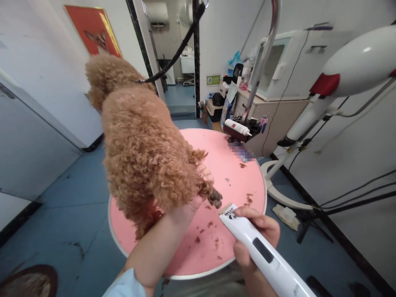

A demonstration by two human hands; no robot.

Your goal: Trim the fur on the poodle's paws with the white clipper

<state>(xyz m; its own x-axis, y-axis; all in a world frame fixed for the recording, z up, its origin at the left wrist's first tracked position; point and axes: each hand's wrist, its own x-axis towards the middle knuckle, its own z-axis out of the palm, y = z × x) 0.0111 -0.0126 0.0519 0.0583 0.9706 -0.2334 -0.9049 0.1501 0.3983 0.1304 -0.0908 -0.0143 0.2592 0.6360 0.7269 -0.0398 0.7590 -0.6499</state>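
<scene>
A curly brown dog point(142, 144) stands on a round pink table point(235, 177), facing away from me, tethered by a black leash point(179, 49). My left hand point(202, 185) reaches under its rear and holds one hind leg, lifting the paw point(215, 198) backwards. My right hand point(256, 239) grips a white electric clipper point(262, 251). The clipper's blade end point(227, 210) sits just below and right of the raised paw, close to its pads.
Tufts of cut brown fur lie on the tabletop. A clamp tray with a white bottle point(237, 127) is fixed at the table's far edge beside a metal pole point(262, 62). A white stand dryer point(349, 70) looms at right. Cables run along the blue floor.
</scene>
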